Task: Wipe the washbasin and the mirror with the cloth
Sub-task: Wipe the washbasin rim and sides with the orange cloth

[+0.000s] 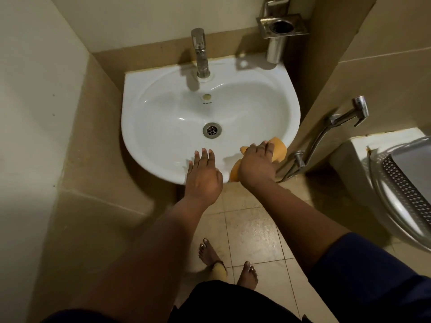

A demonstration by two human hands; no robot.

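One washbasin [163, 117], one orange cloth [278, 149]: right hand [257, 163] presses it flat on the front-right rim; left hand [204, 176] rests open on the front edge

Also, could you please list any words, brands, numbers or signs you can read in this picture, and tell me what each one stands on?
One small dark printed mark on the inner back wall of the washbasin, just below the overflow hole: too small and blurred to read for certain.
Tap, metal holder, spray handle and cloth: no text visible.
No numbers or signs anywhere in view.
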